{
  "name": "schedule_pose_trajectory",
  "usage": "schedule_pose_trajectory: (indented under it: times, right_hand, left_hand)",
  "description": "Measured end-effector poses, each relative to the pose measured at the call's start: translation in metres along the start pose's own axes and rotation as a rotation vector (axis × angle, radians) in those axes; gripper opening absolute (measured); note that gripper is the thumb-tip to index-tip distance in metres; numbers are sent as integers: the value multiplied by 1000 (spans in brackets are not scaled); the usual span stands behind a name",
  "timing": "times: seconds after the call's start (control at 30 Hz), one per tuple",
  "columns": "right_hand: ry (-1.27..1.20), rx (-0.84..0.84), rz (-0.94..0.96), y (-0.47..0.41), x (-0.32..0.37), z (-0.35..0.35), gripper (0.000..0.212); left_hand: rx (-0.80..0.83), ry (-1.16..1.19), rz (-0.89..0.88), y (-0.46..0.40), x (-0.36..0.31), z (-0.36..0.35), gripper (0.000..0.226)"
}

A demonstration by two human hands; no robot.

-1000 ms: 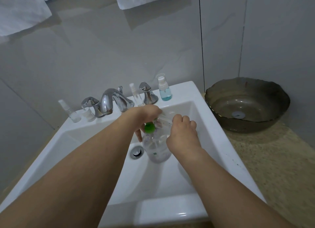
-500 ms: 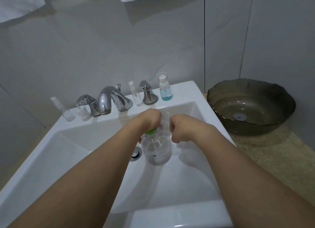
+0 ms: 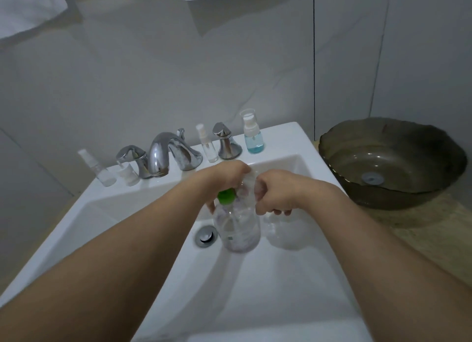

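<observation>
The clear plastic bottle (image 3: 237,229) is held over the white sink's (image 3: 281,137) basin, just right of the metal drain (image 3: 206,235), its bottom pointing down. I can't tell if it touches the basin floor. A green cap (image 3: 226,197) shows at its top. The left hand (image 3: 227,175) comes over from above with its fingers curled round the bottle's neck, right by the cap. The right hand (image 3: 275,191) sits close beside it, knuckles up and fingers curled into a fist against the bottle's upper part. Something clear shows between the two hands, but I can't make out what, if anything, the right hand grips.

Behind them, on the sink's back ledge, stands a chrome faucet (image 3: 163,157) with a handle on each side. Along the ledge are a clear spray bottle (image 3: 98,169), a slim spray bottle (image 3: 208,147) and a pump bottle of blue liquid (image 3: 252,134). To the right, a dark glass bowl (image 3: 393,162) sits on the stone counter (image 3: 421,226). White towels (image 3: 28,6) hang on the wall above.
</observation>
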State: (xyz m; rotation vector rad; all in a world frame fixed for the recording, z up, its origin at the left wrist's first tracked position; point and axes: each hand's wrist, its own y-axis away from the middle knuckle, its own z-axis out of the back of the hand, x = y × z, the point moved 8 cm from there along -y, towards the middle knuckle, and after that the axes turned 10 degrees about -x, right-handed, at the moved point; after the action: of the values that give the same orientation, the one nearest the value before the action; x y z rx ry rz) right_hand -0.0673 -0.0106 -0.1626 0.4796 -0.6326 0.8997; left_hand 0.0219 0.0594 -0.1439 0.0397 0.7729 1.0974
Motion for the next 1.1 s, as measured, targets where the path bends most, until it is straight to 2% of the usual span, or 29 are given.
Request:
schedule_pose_trajectory:
  times: [0.1,0.2,0.4,0.5,0.57,0.73,0.93,1.1]
  right_hand:
    - [-35,-96,53,-1,7,8,19]
    - [-43,-132,81,-2,9,10,22]
    - [-81,-20,54,0,9,-1,24]
    - [-88,78,7,1,6,-9,16]
    - [-81,133,-15,1,4,-16,15]
    - [-86,148,-45,-2,0,-22,17]
    - [-82,142,-36,-1,2,-19,18]
    - [-84,104,-18,2,6,-14,18]
  left_hand:
    - [12,114,35,-4,-3,12,48]
    - [23,121,55,-7,-2,15,53]
    - [-12,68,80,-2,6,10,54]
    - [-38,47,16,-4,3,5,34]
    - [-81,24,-33,-7,2,3,30]
    - [-53,29,-88,-15,-1,-3,41]
    - [-69,21,-91,-16,0,-1,41]
    - [-31,26,15,-7,6,0,51]
